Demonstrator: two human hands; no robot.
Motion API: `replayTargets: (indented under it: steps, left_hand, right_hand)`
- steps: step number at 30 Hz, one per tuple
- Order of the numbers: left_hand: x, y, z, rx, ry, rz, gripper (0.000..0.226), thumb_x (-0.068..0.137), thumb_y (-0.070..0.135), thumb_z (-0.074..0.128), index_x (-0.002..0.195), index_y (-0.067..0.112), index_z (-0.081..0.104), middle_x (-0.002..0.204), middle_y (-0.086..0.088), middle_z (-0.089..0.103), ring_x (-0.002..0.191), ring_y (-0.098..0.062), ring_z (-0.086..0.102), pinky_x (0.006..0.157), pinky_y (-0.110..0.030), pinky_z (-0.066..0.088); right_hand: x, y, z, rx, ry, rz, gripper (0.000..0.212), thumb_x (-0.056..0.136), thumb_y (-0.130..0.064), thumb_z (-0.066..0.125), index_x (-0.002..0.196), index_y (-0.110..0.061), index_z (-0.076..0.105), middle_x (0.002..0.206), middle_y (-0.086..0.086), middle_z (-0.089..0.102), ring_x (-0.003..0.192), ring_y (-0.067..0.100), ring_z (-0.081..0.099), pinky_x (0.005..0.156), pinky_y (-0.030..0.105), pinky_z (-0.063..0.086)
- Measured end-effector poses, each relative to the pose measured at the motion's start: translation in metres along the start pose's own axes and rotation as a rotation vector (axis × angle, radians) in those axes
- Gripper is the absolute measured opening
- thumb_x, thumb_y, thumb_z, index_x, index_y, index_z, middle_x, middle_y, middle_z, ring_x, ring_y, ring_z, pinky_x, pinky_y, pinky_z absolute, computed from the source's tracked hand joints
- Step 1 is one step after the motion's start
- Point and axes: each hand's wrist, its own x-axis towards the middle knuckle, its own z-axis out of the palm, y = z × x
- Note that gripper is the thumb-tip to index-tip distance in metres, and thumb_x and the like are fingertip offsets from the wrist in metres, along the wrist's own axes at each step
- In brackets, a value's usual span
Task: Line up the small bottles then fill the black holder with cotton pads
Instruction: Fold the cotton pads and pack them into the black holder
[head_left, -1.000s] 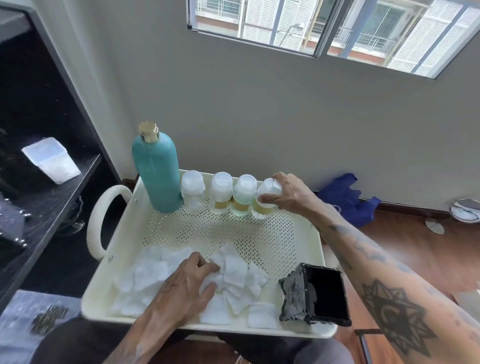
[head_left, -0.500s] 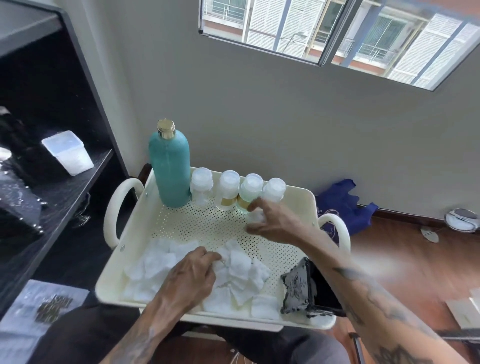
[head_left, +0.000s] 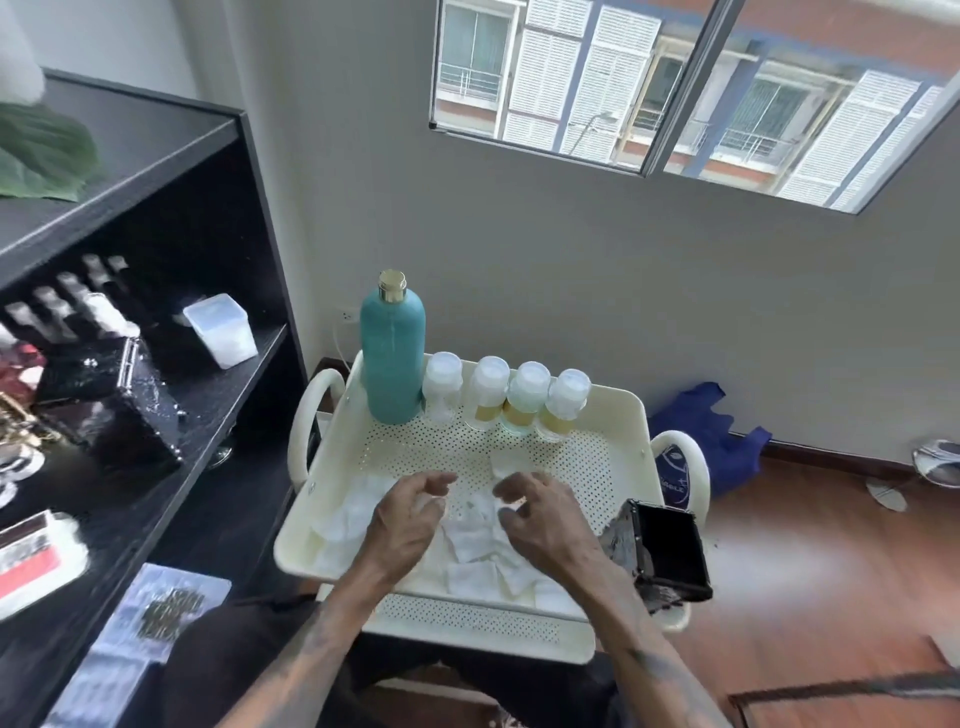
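Several small clear bottles (head_left: 508, 396) with white caps stand in a row along the far side of the cream perforated tray (head_left: 613, 415), right of a tall teal bottle (head_left: 392, 353). A loose pile of white cotton pads (head_left: 475, 543) lies in the tray's near half. My left hand (head_left: 408, 522) and my right hand (head_left: 543, 525) hover side by side over the pile, fingers apart and curled downward, fingertips at the pads. The black holder (head_left: 670, 551) sits tilted on the tray's near right corner, its dark opening showing, just right of my right hand.
A black shelf unit (head_left: 156, 415) with a clear plastic box (head_left: 221, 330) and dark cases stands close on the left. The tray has white loop handles (head_left: 685, 467) at both ends. A blue bag (head_left: 711, 436) lies on the wooden floor to the right, by the wall.
My right hand let go of the rightmost small bottle and came back down to the cotton pads. My left hand lifted slightly off the pile and its fingers spread.
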Motion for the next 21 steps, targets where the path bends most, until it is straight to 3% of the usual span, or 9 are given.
replayTargets:
  steps: [2, 4, 7, 10, 13, 16, 19, 21]
  left_hand:
    - [0.000, 0.004, -0.011, -0.220, -0.087, -0.123, 0.043, 0.084, 0.004, 0.055, 0.118, 0.028, 0.063, 0.115, 0.000, 0.065, 0.112, -0.013, 0.057, 0.098, -0.032, 0.045]
    - [-0.001, 0.006, -0.018, -0.287, -0.156, -0.172, 0.055, 0.071, 0.003, 0.053, 0.120, 0.026, 0.061, 0.119, -0.004, 0.062, 0.113, -0.020, 0.055, 0.098, -0.038, 0.045]
    - [-0.005, 0.002, -0.015, -0.107, -0.188, -0.109, 0.061, 0.077, -0.014, 0.047, 0.122, 0.026, 0.060, 0.121, -0.001, 0.058, 0.119, -0.020, 0.053, 0.082, -0.022, 0.048]
    - [-0.008, 0.001, -0.010, 0.140, -0.067, 0.005, 0.048, 0.087, -0.006, 0.053, 0.122, 0.025, 0.063, 0.123, 0.002, 0.063, 0.111, -0.011, 0.060, 0.074, -0.012, 0.052]
    - [-0.009, 0.003, -0.006, 0.221, 0.064, 0.072, 0.030, 0.093, 0.010, 0.059, 0.119, 0.022, 0.066, 0.115, -0.001, 0.070, 0.105, -0.020, 0.064, 0.090, -0.026, 0.052]
    - [-0.013, 0.001, 0.000, 0.236, 0.038, 0.108, 0.027, 0.098, 0.016, 0.054, 0.122, 0.018, 0.066, 0.119, 0.002, 0.070, 0.112, -0.012, 0.063, 0.089, -0.009, 0.045]
    - [-0.015, -0.006, 0.008, 0.405, -0.046, 0.196, 0.034, 0.100, 0.017, 0.045, 0.131, 0.019, 0.059, 0.127, -0.003, 0.066, 0.118, -0.014, 0.060, 0.096, -0.014, 0.043]
    - [-0.017, -0.007, 0.013, 0.545, -0.031, 0.275, 0.042, 0.094, 0.012, 0.045, 0.135, 0.019, 0.054, 0.132, -0.004, 0.060, 0.126, -0.015, 0.051, 0.106, -0.023, 0.040]
  right_hand:
    - [-0.015, 0.003, 0.027, 0.007, -0.066, 0.035, 0.033, 0.089, -0.016, 0.057, 0.121, -0.019, 0.062, 0.124, 0.003, 0.055, 0.101, 0.015, 0.059, 0.097, 0.030, 0.051]
    - [-0.022, 0.011, 0.048, -0.004, -0.031, 0.126, 0.042, 0.087, -0.016, 0.055, 0.129, -0.020, 0.055, 0.130, 0.005, 0.046, 0.106, 0.019, 0.057, 0.097, 0.033, 0.051]
    - [-0.022, 0.021, 0.057, 0.006, 0.076, 0.201, 0.049, 0.086, -0.015, 0.056, 0.134, -0.021, 0.045, 0.126, 0.008, 0.039, 0.101, 0.019, 0.055, 0.088, 0.032, 0.054]
    - [-0.016, 0.023, 0.058, 0.014, 0.088, 0.258, 0.041, 0.086, -0.015, 0.058, 0.125, -0.022, 0.049, 0.120, 0.007, 0.041, 0.091, 0.015, 0.052, 0.079, 0.028, 0.050]
    - [-0.012, 0.027, 0.058, 0.116, 0.146, 0.301, 0.015, 0.086, -0.016, 0.057, 0.099, -0.021, 0.061, 0.108, 0.005, 0.056, 0.080, 0.010, 0.053, 0.071, 0.026, 0.052]
    - [-0.012, 0.029, 0.053, 0.306, 0.154, 0.321, 0.008, 0.089, -0.012, 0.061, 0.094, -0.014, 0.067, 0.092, 0.002, 0.067, 0.076, 0.010, 0.061, 0.064, 0.021, 0.053]
    - [-0.014, 0.032, 0.050, 0.427, 0.218, 0.330, 0.004, 0.091, -0.015, 0.060, 0.091, -0.015, 0.064, 0.094, 0.006, 0.069, 0.085, 0.021, 0.067, 0.076, 0.035, 0.058]
    - [-0.016, 0.036, 0.047, 0.484, 0.232, 0.352, 0.005, 0.094, -0.017, 0.053, 0.090, -0.020, 0.055, 0.094, 0.006, 0.066, 0.086, 0.023, 0.067, 0.075, 0.040, 0.057]
